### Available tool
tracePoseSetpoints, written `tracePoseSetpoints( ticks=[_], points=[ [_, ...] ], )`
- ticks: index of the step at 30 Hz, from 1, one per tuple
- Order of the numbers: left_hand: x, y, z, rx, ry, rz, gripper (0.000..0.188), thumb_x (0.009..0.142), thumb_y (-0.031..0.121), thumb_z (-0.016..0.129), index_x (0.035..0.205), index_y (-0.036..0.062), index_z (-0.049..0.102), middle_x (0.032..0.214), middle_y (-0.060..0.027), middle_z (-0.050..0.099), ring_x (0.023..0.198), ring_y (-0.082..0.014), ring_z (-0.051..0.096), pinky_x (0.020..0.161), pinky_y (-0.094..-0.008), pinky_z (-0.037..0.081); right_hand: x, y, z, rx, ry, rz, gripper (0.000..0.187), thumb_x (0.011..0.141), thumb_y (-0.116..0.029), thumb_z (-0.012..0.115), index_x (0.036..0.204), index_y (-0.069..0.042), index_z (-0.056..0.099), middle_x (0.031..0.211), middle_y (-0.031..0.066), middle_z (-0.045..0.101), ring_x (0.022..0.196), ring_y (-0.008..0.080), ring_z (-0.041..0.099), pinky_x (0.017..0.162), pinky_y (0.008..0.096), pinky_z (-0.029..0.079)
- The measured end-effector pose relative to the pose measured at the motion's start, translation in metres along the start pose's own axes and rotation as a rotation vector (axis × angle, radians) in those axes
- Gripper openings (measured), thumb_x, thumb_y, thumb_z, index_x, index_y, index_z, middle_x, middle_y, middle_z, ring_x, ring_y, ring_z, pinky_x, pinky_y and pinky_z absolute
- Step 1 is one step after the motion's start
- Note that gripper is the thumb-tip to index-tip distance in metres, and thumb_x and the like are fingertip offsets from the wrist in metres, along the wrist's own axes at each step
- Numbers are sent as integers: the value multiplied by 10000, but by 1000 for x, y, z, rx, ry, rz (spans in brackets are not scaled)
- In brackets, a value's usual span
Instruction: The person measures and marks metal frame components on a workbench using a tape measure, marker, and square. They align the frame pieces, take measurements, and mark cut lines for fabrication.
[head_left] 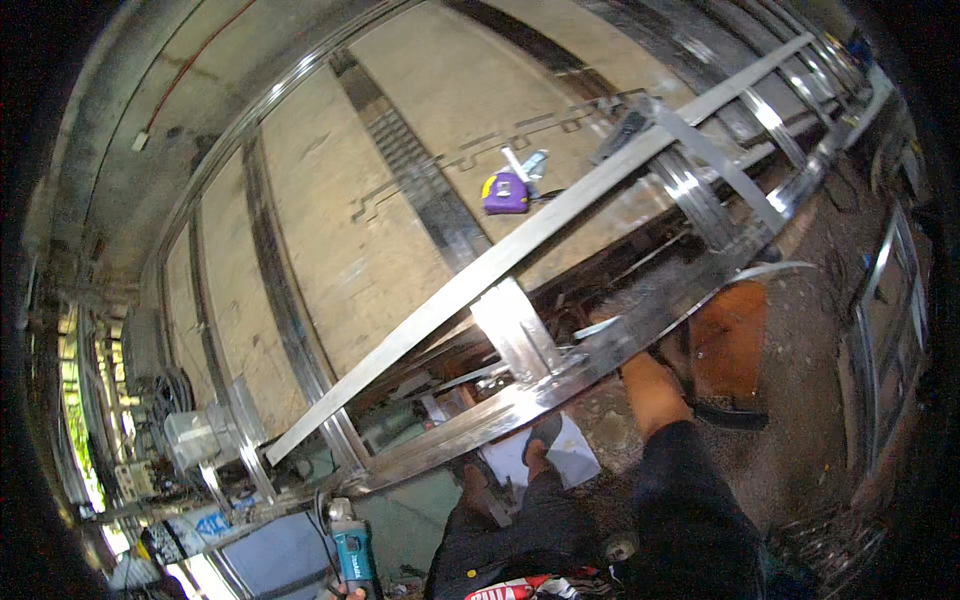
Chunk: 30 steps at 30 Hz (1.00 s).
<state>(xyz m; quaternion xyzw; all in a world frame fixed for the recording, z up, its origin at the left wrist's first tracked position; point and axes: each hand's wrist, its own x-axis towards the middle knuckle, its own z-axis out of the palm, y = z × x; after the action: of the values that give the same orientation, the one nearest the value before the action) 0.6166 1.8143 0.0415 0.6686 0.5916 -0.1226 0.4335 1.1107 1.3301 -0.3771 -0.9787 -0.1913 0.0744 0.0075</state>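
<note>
At the lower edge, my left hand (348,593) is closed around the body of a teal angle grinder (353,553). The grinder stands with its metal head up, just below the near rail (450,440) of a shiny metal frame. My right forearm (655,395) reaches up from the lower right to that same rail. There my right hand (632,365) meets the metal; its fingers are hidden or blurred, so their hold does not show. A long flat metal bar (520,235) lies slantwise across the frame's short crosspieces.
A purple and yellow tape measure (507,193) rests on the tan board (390,260) inside the frame. Dark ribbed crossbars (400,140) span it. An orange-brown panel (735,335) is on the ground beyond my right forearm. My feet stand by a white sheet (575,455). Another metal frame (870,320) lies far right.
</note>
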Motion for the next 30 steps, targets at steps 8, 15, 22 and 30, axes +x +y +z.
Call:
tracePoseSetpoints(
  ticks=[8, 15, 22, 30],
  points=[
    [-11, -27, 1, -89, -10, -138, 866, 856, 311, 819, 1513, -104, 436, 1470, -214, 539, 1304, -307, 534, 1094, -423, 443, -9, -27, 15, 104, -21, 61, 481, 1049, -400, 488, 1416, -92, 443, 1303, 232, 417, 1188, 350, 406, 1041, 536, 306],
    [-10, -55, 3, -85, -74, -305, 795, 822, 314, 833, 1463, -55, 542, 1339, -203, 643, 1195, -260, 608, 1054, -433, 465, -15, -84, 44, 1009, 163, 614, 395, 1058, -399, 500, 1301, -88, 479, 1105, 186, 465, 975, 319, 454, 903, 505, 387],
    [-6, -102, -10, -412, 27, -202, 458, 781, 195, 878, 1073, -62, 637, 887, -153, 716, 663, -244, 725, 613, -390, 617, -64, -165, 11, 1912, 479, 1112, 336, 1068, -399, 512, 1185, -84, 514, 907, 141, 514, 762, 287, 502, 765, 475, 467],
    [26, -167, -64, -651, 27, -61, 407, 805, 219, 875, 1082, -16, 691, 937, -84, 727, 754, -204, 718, 671, -351, 579, -147, -183, -99, 2116, 872, 1196, 312, 1083, -391, 518, 1026, -85, 524, 687, 74, 510, 514, 229, 480, 599, 428, 521]
  ],
)
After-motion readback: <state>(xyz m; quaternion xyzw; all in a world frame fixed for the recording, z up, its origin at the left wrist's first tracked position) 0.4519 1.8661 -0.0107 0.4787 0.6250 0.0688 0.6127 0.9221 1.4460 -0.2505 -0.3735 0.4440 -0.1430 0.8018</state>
